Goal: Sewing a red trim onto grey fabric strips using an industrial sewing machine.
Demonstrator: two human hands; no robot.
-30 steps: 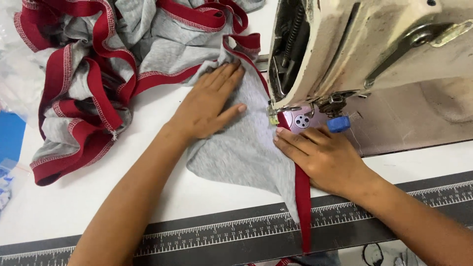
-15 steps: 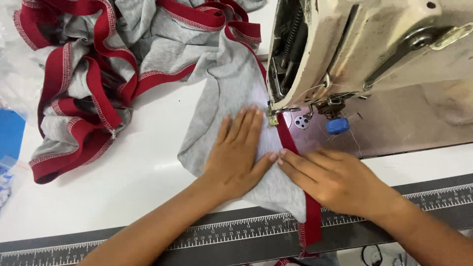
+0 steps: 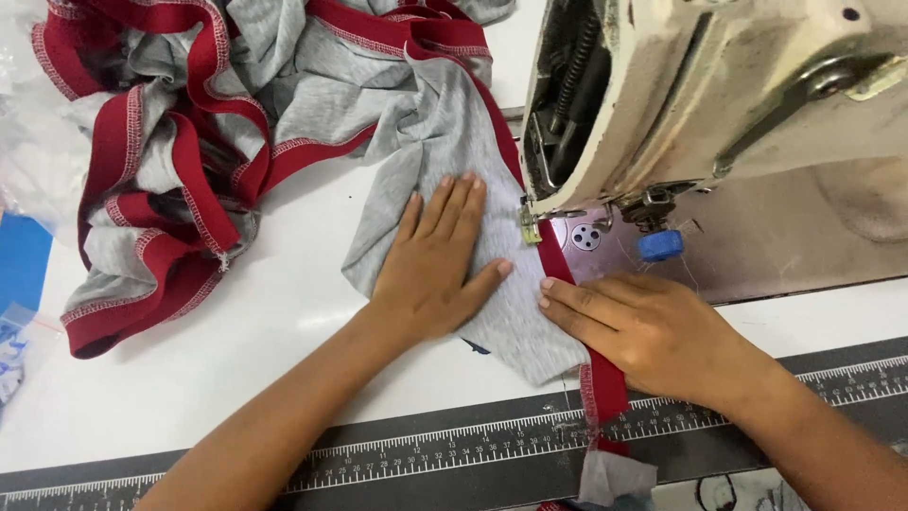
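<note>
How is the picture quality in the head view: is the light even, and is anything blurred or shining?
Head view: bright, even light with soft shadows under the left hand and right hand; mild glare on the white table; the grey fabric and ruler strip look sharp; the sewing machine, close up, looks slightly soft.

Grey fabric piece (image 3: 511, 303) with red trim (image 3: 567, 274), flat on table beneath sewing-machine foot.

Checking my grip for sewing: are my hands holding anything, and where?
Nothing gripped. Left hand presses flat on the grey fabric; right hand pins its red trim near the edge.
</note>
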